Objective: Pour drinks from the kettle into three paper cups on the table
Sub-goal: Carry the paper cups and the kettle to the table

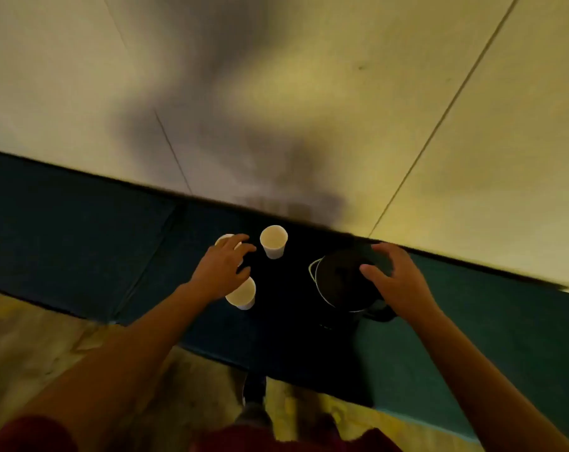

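Note:
Three white paper cups stand on a dark teal table point(81, 243). The far cup point(273, 240) is fully visible. My left hand point(222, 267) hovers with spread fingers over the other two, hiding most of the far left cup point(223, 239) and part of the near cup point(243, 294). A dark kettle point(340, 282) with a metal rim stands to the right. My right hand point(398, 280) is open, fingers curled over the kettle's right side, apparently not gripping it. The image is dim and blurred.
The table's far edge runs against a pale yellow wall point(407, 109) with a large shadow. A worn floor point(32, 347) lies beneath the near edge. My foot point(253, 396) and red clothing show at the bottom.

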Available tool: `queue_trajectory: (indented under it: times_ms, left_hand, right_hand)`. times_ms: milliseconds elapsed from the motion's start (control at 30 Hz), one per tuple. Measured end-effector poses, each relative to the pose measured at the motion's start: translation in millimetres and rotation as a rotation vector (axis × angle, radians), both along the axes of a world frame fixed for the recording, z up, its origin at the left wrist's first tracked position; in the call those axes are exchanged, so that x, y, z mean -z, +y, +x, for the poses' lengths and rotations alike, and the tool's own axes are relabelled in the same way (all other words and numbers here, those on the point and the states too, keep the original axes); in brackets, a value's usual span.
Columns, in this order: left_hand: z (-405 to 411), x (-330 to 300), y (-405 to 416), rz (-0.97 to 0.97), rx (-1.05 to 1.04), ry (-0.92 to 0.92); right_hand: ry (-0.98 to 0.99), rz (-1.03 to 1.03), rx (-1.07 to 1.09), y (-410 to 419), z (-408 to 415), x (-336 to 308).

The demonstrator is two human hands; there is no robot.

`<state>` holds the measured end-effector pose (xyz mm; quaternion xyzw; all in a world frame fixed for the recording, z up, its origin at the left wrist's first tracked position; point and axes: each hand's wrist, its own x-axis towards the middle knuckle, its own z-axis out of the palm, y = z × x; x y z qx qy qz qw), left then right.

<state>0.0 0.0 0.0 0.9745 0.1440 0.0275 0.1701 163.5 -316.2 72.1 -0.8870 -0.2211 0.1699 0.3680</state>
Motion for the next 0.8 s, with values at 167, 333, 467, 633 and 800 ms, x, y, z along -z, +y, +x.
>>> queue_trajectory:
  times_ms: [167,333,467,633,800]
  left_hand:
    - [17.3,22.5,39.6,-0.063,0.112,0.024]
    - [29.2,37.8,62.7,-0.152,0.196,0.108]
    - [39.5,44.6,61.5,-0.165,0.276,0.035]
    - [53.1,55.2,69.8,-0.171,0.348,0.18]
    - [55.5,61.9,73.6,-0.102,0.427,0.273]
  right_hand:
    - [-0.025,-0.095,0.26,3.7,-13.4,14.0]
    - [-0.03,-0.166,0.332,16.1,-31.5,25.2]
    - [-0.013,-0.218,0.38,26.2,-37.4,33.5]
    - [-0.033,-0.258,0.4,38.3,-37.7,36.6]
    - [-0.042,-0.281,0.399,44.2,-37.8,35.1]
